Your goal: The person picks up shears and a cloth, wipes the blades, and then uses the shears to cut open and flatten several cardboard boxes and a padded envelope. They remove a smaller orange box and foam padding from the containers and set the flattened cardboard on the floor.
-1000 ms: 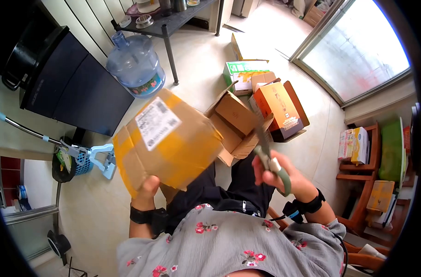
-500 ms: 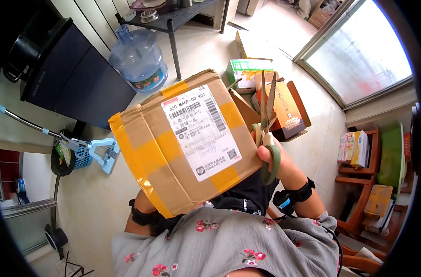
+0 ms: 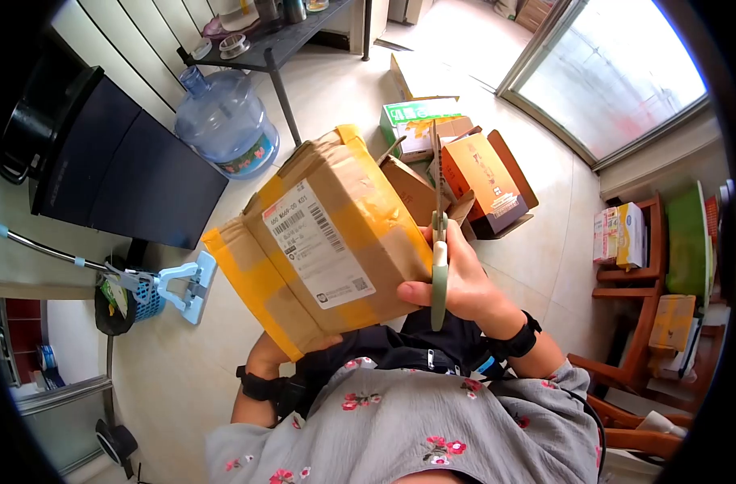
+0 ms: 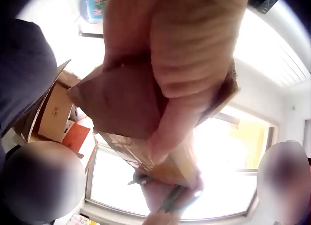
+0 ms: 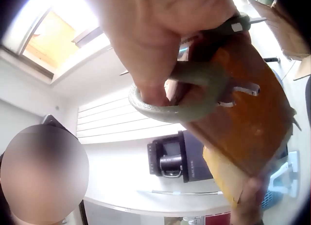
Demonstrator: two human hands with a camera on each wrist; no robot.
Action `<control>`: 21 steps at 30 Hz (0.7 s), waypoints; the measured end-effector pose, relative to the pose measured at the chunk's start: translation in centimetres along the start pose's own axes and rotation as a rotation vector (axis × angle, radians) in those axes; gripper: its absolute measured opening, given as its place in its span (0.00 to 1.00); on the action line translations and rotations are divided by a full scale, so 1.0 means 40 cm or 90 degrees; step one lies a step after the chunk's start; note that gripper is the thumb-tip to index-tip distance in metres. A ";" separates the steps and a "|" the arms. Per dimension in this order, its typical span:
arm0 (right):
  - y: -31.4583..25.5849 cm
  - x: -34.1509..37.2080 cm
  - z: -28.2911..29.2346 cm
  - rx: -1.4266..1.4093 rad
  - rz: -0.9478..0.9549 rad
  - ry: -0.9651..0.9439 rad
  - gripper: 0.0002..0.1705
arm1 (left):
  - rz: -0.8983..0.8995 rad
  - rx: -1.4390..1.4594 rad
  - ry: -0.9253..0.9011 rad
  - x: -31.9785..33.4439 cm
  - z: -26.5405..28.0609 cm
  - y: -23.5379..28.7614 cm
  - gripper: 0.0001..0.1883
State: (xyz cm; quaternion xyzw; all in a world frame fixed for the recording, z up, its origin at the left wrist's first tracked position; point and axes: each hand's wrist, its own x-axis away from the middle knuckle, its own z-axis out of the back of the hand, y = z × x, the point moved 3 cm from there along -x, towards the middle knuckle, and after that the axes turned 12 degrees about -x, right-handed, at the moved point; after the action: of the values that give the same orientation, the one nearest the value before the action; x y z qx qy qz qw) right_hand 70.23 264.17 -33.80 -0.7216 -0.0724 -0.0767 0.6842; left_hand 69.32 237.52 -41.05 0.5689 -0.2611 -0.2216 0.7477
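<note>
Head view: since half a second ago, the taped cardboard parcel (image 3: 377,248) has tilted above my black trousers (image 3: 381,343), its shipping label (image 3: 317,244) slanting away and its yellow-taped right side showing more. My left hand (image 3: 281,352) grips the near edge; my right hand (image 3: 468,282) holds the green-handled scissors (image 3: 439,266), now edge-on, thumb against the parcel, so I judge I'm turning it, not cutting
</note>
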 end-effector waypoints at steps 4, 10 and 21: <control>-0.004 0.000 -0.027 -0.005 0.006 0.050 0.46 | -0.070 0.014 0.123 0.012 -0.024 -0.013 0.22; -0.020 0.006 -0.045 0.073 0.110 0.087 0.44 | 0.020 0.199 0.298 -0.003 -0.060 -0.032 0.19; -0.050 0.101 -0.034 -0.219 -0.020 -0.285 0.29 | -0.066 0.643 0.272 -0.038 0.031 -0.073 0.24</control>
State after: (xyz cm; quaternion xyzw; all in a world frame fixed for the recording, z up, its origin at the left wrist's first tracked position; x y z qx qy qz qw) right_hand 73.76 262.92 -30.92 -0.8248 -0.2188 0.0633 0.5175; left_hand 67.27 236.80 -43.82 0.9015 -0.1490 0.0156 0.4060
